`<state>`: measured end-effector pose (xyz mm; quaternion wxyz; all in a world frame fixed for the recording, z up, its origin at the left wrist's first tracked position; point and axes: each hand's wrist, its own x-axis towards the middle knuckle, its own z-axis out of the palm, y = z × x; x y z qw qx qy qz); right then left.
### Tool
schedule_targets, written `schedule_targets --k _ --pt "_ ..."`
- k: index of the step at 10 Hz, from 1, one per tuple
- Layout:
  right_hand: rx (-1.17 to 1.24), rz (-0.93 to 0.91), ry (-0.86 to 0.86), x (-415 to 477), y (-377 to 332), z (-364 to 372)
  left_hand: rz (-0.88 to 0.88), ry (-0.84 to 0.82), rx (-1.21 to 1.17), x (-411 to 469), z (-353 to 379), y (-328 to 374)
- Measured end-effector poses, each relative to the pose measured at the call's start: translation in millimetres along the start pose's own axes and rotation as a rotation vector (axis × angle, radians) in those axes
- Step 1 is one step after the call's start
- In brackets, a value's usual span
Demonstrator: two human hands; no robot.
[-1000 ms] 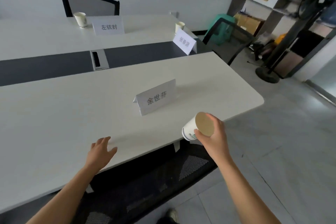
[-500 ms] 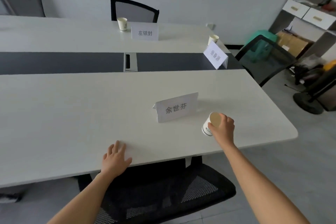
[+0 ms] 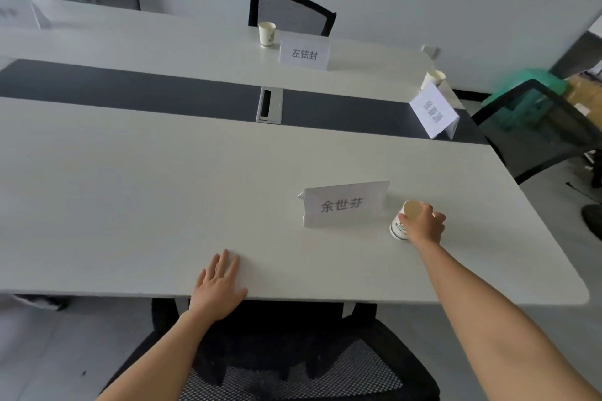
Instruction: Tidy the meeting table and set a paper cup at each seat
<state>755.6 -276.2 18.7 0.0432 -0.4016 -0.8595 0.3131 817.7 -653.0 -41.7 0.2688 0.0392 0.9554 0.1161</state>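
Head, three cups (image 3: 267,35), perhaps four nameplates (image 3: 342,204)

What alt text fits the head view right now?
The right hand grips a tilted paper cup beside the right end of the nearest name card on a white meeting table. The left hand rests flat on the table's near edge. A far cup and an end cup stand at two other seats.
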Motion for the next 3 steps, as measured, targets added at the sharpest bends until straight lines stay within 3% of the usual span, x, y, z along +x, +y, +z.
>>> schedule_targets --k 2,3 --pt "-0.100 -0.038 -0.009 -2.1 3.4 0.5 -0.021 -0.005 -0.012 -1.0 0.9 2.3" --pt "-0.050 -0.152 0.075 -1.9 -8.8 -16.3 -0.020 -0.013 -0.001 -5.7 3.4 3.3"
